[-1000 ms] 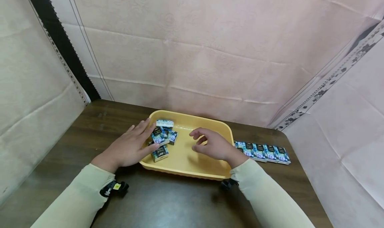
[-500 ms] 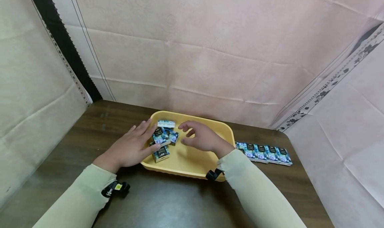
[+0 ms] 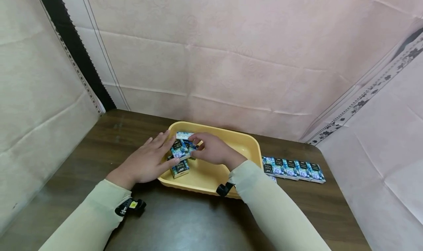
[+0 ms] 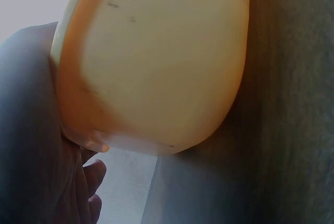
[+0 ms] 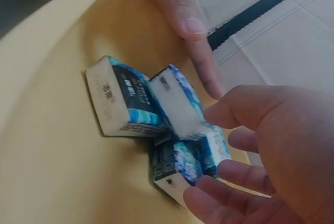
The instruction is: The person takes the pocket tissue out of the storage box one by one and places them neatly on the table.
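A yellow plastic tray [image 3: 205, 185] holds several blue floral pocket tissue packs, piled at its left end. My left hand [image 3: 145, 163] rests on the tray's left rim with fingers straight and thumb over the inside. The left wrist view shows that hand [image 4: 31, 125] against the tray's outer wall [image 4: 167, 57]. My right hand [image 3: 213, 148] is inside the tray at the pile, fingers loosely bent. In the right wrist view, its thumb is at the edge of the upper tissue pack [image 5: 175, 106], its fingers beside a lower pack [image 5: 172, 164]; no firm grip shows. Another pack [image 5: 125, 98] lies alongside.
Right of the tray, a row of similar tissue packs [image 3: 290, 168] lies on the dark wooden table [image 3: 172, 221], partly hidden by the right forearm. Pale cloth walls [image 3: 224, 60] stand behind and at both sides.
My right hand has moved left across the tray to the piled packs. The left hand stays on the rim. The packs appear unmoved.
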### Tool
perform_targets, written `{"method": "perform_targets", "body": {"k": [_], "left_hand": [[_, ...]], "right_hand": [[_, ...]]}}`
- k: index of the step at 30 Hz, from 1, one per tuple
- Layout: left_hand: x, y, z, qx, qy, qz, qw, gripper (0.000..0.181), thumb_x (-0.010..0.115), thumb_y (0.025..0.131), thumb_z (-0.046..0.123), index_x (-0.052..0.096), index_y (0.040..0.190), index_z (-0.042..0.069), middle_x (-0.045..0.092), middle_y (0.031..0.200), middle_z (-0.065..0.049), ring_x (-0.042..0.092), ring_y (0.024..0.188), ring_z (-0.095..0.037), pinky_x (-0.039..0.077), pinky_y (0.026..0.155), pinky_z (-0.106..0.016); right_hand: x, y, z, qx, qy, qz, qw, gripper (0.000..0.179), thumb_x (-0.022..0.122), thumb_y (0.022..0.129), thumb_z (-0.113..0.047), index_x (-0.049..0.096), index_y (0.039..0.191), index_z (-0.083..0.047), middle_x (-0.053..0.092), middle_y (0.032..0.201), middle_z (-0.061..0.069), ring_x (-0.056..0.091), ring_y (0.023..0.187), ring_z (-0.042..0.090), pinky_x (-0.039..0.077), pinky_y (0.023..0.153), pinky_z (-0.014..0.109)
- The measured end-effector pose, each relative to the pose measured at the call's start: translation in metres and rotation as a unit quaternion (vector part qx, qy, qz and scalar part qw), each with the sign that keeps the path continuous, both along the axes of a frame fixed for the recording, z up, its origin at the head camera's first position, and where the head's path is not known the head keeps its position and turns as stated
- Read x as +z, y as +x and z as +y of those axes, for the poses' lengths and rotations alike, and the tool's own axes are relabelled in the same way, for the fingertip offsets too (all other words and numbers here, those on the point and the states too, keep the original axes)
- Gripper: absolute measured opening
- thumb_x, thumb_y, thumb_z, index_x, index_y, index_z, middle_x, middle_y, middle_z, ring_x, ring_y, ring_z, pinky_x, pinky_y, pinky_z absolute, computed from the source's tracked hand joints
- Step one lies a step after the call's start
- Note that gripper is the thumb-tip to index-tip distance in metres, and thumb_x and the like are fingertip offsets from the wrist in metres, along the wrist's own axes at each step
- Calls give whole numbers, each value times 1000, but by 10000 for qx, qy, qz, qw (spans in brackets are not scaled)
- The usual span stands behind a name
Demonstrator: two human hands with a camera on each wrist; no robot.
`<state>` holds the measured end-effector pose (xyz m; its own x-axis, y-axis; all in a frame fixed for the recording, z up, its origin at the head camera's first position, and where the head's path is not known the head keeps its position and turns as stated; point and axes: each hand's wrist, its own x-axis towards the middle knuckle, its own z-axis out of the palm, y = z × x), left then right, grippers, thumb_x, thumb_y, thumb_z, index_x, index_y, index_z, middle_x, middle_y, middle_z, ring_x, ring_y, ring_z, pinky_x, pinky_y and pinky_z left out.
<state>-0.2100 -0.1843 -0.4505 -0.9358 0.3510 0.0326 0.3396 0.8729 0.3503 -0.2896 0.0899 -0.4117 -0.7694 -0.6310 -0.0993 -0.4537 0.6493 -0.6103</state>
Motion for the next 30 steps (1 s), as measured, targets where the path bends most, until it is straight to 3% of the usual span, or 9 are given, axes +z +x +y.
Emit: {"method": "perform_targets", "body": {"k": [5, 12, 17, 24, 30], "left_hand": [[-1, -1, 0, -47, 10, 65, 10000, 97, 37, 111, 81, 17, 182, 19, 3, 192, -7, 12, 177, -41, 13, 142, -68], [0, 0, -2, -41, 36, 48, 10000, 99, 31, 109, 86, 18, 182, 20, 3, 192, -7, 12, 178, -39, 14, 142, -67], [-1, 1, -2, -53, 46, 43, 10000, 98, 29, 109, 86, 17, 182, 21, 2, 192, -6, 11, 178, -38, 13, 142, -66], [2, 3, -1, -106, 101, 104, 9998, 95, 30, 111, 83, 18, 182, 20, 5, 192, -9, 12, 177, -41, 14, 141, -68], [4, 3, 0, -82, 90, 65, 9999, 95, 30, 111, 83, 17, 182, 22, 5, 192, -9, 12, 177, -41, 14, 141, -68]], "right_hand": [[-5, -1, -10, -121, 227, 254, 9993, 62, 77, 105, -44, 63, 161, -22, 71, 138, 4, 72, 109, 16, 64, 91, 36], [-6, -2, -27, -36, 1, 267, 9996, 67, 75, 103, -26, 56, 167, -18, 72, 126, 6, 66, 92, 15, 59, 76, 31], [-7, -2, -35, 157, 111, 225, 9996, 73, 74, 102, -21, 51, 171, -20, 71, 118, 7, 61, 80, 13, 53, 70, 28], [-6, 0, -36, 118, 296, 108, 9994, 72, 77, 103, -26, 52, 170, -32, 69, 118, 4, 64, 84, 13, 57, 75, 30], [-8, 1, -35, -64, 63, -93, 9999, 69, 81, 98, -20, 59, 163, -30, 68, 118, 2, 67, 87, 15, 60, 76, 29]]}}
